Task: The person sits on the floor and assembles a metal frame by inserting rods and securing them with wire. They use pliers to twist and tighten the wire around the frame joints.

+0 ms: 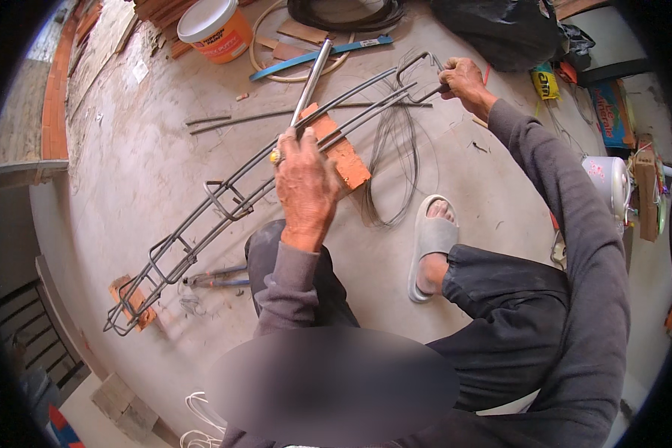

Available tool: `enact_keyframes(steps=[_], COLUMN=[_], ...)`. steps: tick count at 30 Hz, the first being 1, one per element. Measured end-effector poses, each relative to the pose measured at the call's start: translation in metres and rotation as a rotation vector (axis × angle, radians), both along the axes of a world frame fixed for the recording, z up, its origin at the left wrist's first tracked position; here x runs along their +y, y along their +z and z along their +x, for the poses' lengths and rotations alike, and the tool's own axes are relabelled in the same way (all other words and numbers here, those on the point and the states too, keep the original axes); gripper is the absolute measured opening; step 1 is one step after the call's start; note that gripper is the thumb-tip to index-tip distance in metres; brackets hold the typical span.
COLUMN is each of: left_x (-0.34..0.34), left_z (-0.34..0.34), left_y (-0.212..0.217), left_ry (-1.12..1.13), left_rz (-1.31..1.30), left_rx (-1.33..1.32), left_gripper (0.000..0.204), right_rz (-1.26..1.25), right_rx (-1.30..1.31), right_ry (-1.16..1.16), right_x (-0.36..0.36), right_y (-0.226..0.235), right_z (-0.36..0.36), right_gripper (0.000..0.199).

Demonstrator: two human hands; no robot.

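A long rebar cage (235, 175) lies diagonally across the floor, made of dark parallel bars with several bent stirrups. Bricks prop it up: one orange brick (342, 153) under its upper part, another (136, 305) under its lower-left end. My left hand (305, 183) is closed over the bars, at the lower end of a silver metal pipe (313, 81); its palm side is hidden. At the cage's far right end, my right hand (467, 84) grips a rebar stirrup (420, 63), fingers wrapped round its corner. Thin tie wire (392, 168) hangs in a loose bundle beside the brick.
Loose rods (269, 114) lie beyond the cage, near a blue bar (321, 58). A paint bucket (215, 33) and a black coil (343, 15) stand farther back. Blue-handled cutters (220, 281) rest by my left knee. A black plastic bag (493, 33) sits at far right.
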State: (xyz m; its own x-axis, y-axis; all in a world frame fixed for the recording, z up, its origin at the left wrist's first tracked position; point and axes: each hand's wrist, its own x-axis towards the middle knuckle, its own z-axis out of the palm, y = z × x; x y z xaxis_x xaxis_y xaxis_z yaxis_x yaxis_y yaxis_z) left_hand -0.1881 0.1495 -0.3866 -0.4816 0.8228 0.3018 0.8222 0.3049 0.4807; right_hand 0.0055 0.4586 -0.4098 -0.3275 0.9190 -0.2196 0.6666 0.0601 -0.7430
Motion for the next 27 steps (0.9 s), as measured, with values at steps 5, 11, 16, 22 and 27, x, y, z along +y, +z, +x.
enact_keyframes(steps=[5,11,16,22,27], left_x=[-0.019,-0.025,-0.018,-0.019,-0.008], left_z=[-0.008,-0.003,-0.009,-0.036,-0.042], left_y=[-0.020,-0.031,-0.056,-0.096,-0.111], left_ry=[0.030,0.286,0.713,0.739,0.955], left_rz=[-0.140,-0.020,0.470,0.825,1.045], left_rx=[-0.443,-1.649,-2.178,-2.203,-2.122], left_gripper=[0.042,0.057,0.086,0.079,0.074], right_rz=[-0.022,-0.063,-0.067,-0.110,-0.015], right_rx=[-0.006,0.030,0.095,0.081,-0.011], right_ry=[0.003,-0.081,-0.046,0.023,0.110], right_x=[0.009,0.007,0.018,0.009,-0.001], right_y=[-0.009,-0.016,-0.020,-0.028,-0.020], right_z=[-0.004,-0.016,-0.016,-0.029,-0.030], right_gripper=[0.011,0.011,0.008,0.006,0.008])
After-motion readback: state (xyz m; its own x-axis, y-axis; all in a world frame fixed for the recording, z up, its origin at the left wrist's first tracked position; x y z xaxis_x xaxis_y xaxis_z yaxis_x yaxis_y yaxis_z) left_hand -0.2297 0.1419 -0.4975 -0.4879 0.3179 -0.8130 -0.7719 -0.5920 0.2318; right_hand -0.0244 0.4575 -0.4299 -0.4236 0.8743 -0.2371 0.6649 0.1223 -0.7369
